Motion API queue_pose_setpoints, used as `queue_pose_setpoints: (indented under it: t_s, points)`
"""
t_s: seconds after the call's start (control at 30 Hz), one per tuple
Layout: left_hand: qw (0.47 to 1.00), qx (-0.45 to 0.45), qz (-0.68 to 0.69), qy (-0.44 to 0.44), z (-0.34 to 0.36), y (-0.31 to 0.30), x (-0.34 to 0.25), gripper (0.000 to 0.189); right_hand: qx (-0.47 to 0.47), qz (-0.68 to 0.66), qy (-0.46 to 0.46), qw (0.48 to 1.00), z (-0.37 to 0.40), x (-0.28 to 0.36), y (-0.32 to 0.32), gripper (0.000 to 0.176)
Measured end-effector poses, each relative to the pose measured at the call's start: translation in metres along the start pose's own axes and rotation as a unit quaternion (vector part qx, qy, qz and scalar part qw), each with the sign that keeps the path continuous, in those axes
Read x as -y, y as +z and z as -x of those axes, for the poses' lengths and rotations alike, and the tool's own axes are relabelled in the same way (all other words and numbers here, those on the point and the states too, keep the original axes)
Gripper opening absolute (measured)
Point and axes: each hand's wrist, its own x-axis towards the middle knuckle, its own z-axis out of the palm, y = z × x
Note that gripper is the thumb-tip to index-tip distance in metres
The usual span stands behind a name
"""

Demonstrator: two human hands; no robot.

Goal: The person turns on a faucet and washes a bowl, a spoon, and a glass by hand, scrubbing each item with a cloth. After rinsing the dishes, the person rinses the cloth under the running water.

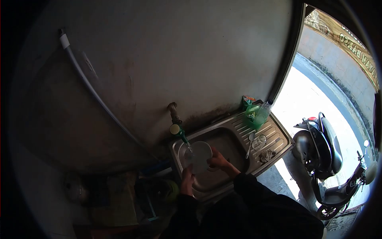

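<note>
Both my hands hold a pale, see-through-looking bowl (pixel 202 153) in the basin of a steel sink (pixel 227 175). My left hand (pixel 187 182) grips its near left edge, while my right hand (pixel 218 160) is closed on its right edge. Water runs into the bowl from a tap with a green spout (pixel 181 133) fixed to the wall just beyond. The fingers beneath the bowl are hidden.
On the ridged drainboard (pixel 274 137) at the right lie a spoon (pixel 250 145), a small clear round dish (pixel 260 141), a crumpled scrubber (pixel 267 155), a green bag (pixel 253 115) and a clear bottle (pixel 263 112). A grey hose (pixel 97 95) hangs on the wall. Outside stands a motorbike (pixel 324 151).
</note>
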Motion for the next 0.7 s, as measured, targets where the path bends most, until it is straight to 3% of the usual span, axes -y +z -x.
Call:
queue_pose_setpoints:
  t_s: [0.03, 0.1, 0.17, 0.2, 0.23, 0.3, 0.33, 0.37, 0.4, 0.43, 0.47, 0.6, 0.67, 0.7]
  points:
    - [1.0, 0.003, 0.0, 0.001, 0.005, 0.008, -0.006, 0.036, -0.016, 0.004, 0.004, 1.0, 0.007, 0.011, 0.003, 0.056]
    - [0.993, -0.02, 0.071, -0.087, 0.021, 0.02, -0.014, 0.038, -0.031, 0.008, 0.011, 0.999, 0.016, 0.008, 0.004, 0.054]
    - [0.992, 0.016, 0.075, -0.099, 0.028, 0.025, -0.03, 0.039, -0.074, -0.114, 0.145, 0.98, 0.019, -0.014, 0.004, 0.056]
    - [0.989, 0.054, 0.078, -0.113, 0.03, 0.025, -0.034, 0.041, -0.073, -0.114, 0.146, 0.98, 0.024, -0.022, 0.006, 0.056]
    - [0.989, 0.054, 0.078, -0.111, 0.027, 0.025, -0.034, 0.041, -0.087, -0.153, 0.172, 0.969, 0.027, -0.028, 0.007, 0.056]
    - [0.996, -0.023, -0.077, -0.033, 0.02, 0.025, -0.033, 0.045, -0.102, -0.193, 0.194, 0.956, 0.031, -0.04, 0.007, 0.055]
    - [0.996, -0.022, -0.08, -0.033, 0.02, 0.025, -0.031, 0.045, -0.077, -0.122, 0.145, 0.979, 0.035, -0.046, 0.006, 0.053]
    - [0.961, -0.069, -0.242, 0.112, 0.02, 0.025, -0.029, 0.044, -0.05, -0.05, 0.094, 0.993, 0.034, -0.051, 0.004, 0.051]
    - [0.878, -0.114, -0.391, 0.252, 0.021, 0.025, -0.026, 0.044, -0.051, -0.052, 0.093, 0.993, 0.029, -0.056, 0.008, 0.051]
    - [0.86, -0.104, -0.416, 0.276, 0.041, 0.038, -0.036, 0.047, -0.12, 0.158, 0.052, 0.979, 0.021, -0.06, 0.016, 0.051]
    - [0.859, -0.103, -0.418, 0.277, 0.051, 0.045, -0.041, 0.047, -0.182, 0.36, 0.007, 0.915, 0.013, -0.063, 0.023, 0.05]
    - [0.832, -0.129, -0.429, 0.326, 0.065, 0.061, -0.044, 0.046, -0.174, 0.382, -0.063, 0.906, -0.024, -0.02, 0.048, 0.035]
    - [0.808, -0.198, -0.427, 0.354, 0.063, 0.063, -0.043, 0.047, -0.195, 0.378, 0.059, 0.903, -0.046, 0.002, 0.06, 0.022]
    - [0.807, -0.205, -0.43, 0.349, 0.064, 0.065, -0.045, 0.046, -0.197, 0.376, 0.057, 0.904, -0.053, 0.001, 0.061, 0.022]
